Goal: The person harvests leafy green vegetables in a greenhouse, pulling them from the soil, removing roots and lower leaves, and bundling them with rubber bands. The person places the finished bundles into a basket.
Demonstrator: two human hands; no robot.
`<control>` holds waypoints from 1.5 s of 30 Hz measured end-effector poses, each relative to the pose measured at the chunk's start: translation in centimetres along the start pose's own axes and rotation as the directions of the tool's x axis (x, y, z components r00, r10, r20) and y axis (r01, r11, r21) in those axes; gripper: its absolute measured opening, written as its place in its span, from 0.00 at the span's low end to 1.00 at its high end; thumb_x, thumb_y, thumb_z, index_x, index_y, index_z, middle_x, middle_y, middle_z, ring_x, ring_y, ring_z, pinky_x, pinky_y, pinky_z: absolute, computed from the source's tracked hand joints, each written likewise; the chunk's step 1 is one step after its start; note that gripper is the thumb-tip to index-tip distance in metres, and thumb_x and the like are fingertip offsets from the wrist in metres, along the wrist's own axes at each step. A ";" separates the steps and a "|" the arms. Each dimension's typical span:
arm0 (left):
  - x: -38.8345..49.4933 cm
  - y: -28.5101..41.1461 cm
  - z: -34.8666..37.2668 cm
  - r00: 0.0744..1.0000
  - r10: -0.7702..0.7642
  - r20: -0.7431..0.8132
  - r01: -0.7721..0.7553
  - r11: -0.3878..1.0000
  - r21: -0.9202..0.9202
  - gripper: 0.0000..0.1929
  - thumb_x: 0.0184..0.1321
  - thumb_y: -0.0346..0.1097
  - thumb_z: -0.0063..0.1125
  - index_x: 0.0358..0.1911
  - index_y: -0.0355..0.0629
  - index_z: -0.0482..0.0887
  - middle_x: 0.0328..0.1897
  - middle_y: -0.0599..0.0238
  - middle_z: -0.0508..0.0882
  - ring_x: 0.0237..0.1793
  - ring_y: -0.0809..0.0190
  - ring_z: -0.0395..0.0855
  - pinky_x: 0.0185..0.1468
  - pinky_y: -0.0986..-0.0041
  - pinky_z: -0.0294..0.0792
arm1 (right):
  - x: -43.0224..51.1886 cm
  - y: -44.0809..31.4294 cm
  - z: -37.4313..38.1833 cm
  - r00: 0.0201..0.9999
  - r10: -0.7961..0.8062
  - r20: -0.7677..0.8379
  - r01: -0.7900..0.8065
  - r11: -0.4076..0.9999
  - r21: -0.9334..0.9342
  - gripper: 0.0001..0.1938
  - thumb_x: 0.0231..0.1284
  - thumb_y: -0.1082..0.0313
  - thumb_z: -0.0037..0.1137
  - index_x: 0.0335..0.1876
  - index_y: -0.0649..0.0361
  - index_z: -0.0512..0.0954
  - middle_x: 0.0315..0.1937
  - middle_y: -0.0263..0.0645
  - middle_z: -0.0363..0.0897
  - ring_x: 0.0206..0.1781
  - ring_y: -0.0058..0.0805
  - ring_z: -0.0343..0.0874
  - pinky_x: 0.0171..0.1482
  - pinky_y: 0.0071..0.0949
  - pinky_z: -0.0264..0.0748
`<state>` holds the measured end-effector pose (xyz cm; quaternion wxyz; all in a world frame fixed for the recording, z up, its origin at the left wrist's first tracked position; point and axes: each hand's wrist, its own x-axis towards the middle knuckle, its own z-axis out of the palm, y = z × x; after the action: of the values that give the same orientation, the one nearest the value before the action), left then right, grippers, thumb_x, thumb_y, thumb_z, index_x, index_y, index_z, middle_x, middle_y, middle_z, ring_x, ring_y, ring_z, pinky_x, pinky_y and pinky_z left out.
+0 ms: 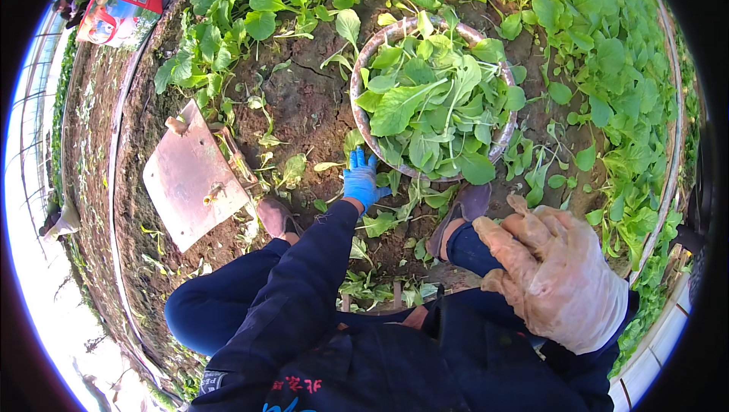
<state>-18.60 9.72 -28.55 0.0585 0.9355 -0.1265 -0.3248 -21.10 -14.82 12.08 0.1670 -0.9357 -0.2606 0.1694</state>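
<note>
My left hand (pixel 364 179), in a blue glove, reaches down to the soil just below the basin. Its fingers are apart, and the tips are beside an upright leaf (pixel 353 141); nothing shows in its grip. Closer to the camera, my right hand (pixel 555 275) is raised over my right knee in a loose translucent plastic glove. Its fingers are bent and apart, with no object visible in them; the palm is hidden. A round, worn basin (pixel 360 79) stands on the ground before me, heaped with picked leafy greens (pixel 427 104). Loose leaves (pixel 380 223) lie between my shoes.
Leafy plants (pixel 615 81) grow thickly at the right and along the top. A flat board (pixel 191 175) lies left of my left shoe (pixel 276 217). A printed bag (pixel 119 10) stands at the upper left. A pale strip (pixel 115 127) edges the bed.
</note>
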 end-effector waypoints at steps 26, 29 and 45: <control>0.2 4.0 -17.2 0.962 -0.059 -0.266 -0.272 -0.143 -0.952 0.19 0.58 0.27 0.64 0.53 0.31 0.76 0.48 0.53 0.84 0.45 0.57 0.85 0.50 0.68 0.78 | -0.9 -1.1 0.0 0.994 -0.089 -0.068 0.089 0.996 -0.002 0.24 0.52 0.65 0.59 0.55 0.69 0.75 0.46 0.59 0.79 0.43 0.45 0.82 0.48 0.39 0.75; 1.8 6.0 -14.6 0.862 -0.028 -0.506 -0.375 0.635 -0.675 0.34 0.49 0.46 0.75 0.52 0.29 0.74 0.53 0.47 0.80 0.52 0.51 0.79 0.55 0.64 0.72 | -0.7 -1.2 -0.2 0.995 -0.086 -0.045 0.086 0.996 -0.001 0.24 0.53 0.65 0.58 0.56 0.69 0.75 0.46 0.59 0.79 0.44 0.45 0.82 0.48 0.40 0.75; -0.8 4.0 8.4 0.635 0.773 0.006 -0.757 0.620 0.207 0.07 0.54 0.38 0.53 0.31 0.45 0.80 0.34 0.58 0.79 0.34 0.50 0.83 0.32 0.59 0.73 | -1.8 0.7 0.3 0.998 -0.053 -0.035 0.051 0.997 -0.054 0.28 0.49 0.59 0.64 0.58 0.61 0.74 0.44 0.46 0.79 0.39 0.40 0.80 0.40 0.36 0.74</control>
<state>-25.21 5.87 -33.87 0.1067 0.8064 -0.5402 -0.2159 -22.37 -16.33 11.95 0.1511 -0.9356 -0.2862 0.1411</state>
